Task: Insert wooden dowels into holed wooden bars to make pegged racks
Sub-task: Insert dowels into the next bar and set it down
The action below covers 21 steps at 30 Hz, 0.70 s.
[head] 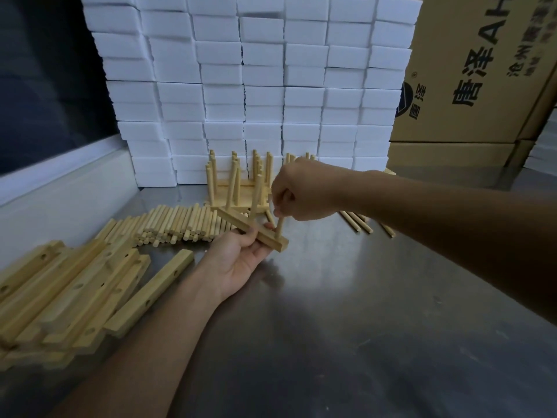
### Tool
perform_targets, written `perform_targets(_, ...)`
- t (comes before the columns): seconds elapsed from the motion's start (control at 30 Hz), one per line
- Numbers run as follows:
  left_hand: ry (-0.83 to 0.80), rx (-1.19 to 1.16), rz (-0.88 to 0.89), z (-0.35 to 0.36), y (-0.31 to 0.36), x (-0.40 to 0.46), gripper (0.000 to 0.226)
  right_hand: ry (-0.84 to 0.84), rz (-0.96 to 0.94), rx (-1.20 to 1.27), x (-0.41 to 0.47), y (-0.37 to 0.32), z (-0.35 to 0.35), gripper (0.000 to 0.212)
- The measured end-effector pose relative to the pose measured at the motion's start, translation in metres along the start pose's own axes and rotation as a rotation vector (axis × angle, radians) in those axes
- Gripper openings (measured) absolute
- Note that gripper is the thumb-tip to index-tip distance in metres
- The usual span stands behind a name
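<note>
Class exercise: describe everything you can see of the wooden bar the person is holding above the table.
The wooden bar is a pale, square-edged strip of light wood, held tilted above the steel table. The left hand grips it from below. Two dowels already stand in it; the right hand pinches a third dowel at its near end.

Two bare forearms reach into view; neither shows a sleeve, cuff, watch, band or glove as far as the picture's edges; the left hand is bare, with no ring visible on its fingers; the right hand is likewise bare and unadorned; the right forearm lies in shadow, so finer surface detail cannot be told.
</note>
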<state>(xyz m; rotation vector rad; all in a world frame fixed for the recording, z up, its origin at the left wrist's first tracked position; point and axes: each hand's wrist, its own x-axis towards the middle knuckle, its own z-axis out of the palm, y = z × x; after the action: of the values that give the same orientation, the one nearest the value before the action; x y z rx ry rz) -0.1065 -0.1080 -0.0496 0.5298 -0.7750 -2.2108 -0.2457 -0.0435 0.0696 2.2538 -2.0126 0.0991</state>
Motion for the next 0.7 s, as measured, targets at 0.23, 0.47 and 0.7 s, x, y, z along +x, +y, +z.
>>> perform_targets(0.23,-0.008,0.060,0.032,0.003,-0.001,0.001,0.027,0.078,0.264,0.587,-0.030,0.006,0.046,0.055)
perform_targets(0.47,0.000,0.197,0.078,0.005,-0.004,-0.001,0.035,0.213,0.322,0.665,-0.035,0.001,0.089,0.014)
perform_targets(0.7,0.041,0.226,0.082,0.006,-0.003,0.000,0.049,0.229,0.506,0.560,-0.036,0.047,0.081,0.012)
